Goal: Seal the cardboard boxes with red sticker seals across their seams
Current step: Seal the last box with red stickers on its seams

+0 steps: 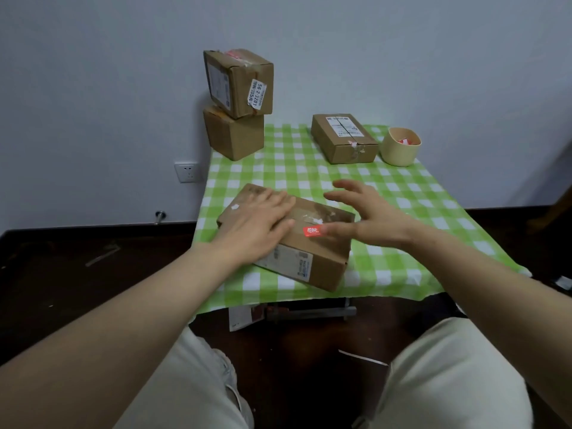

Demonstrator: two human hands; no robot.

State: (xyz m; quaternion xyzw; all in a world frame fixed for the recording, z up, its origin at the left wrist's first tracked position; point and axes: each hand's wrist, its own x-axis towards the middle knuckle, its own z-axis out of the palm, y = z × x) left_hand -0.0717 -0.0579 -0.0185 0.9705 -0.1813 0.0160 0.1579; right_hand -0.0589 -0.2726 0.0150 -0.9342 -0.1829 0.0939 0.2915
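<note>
Box [322, 264] near table [402, 274] edge

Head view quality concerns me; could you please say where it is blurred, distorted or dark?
Head view: the right hand is motion-blurred, the left hand sharper; the sticker on the box glows, its print unreadable; the wide lens stretches the lower corners; the floor is dim, with no hard shadows.

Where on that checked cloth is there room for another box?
The green checked cloth is bare mid-table, between the near cardboard box, the two stacked boxes and the flat labelled box. The back edge, beside the beige cup, is crowded.
</note>
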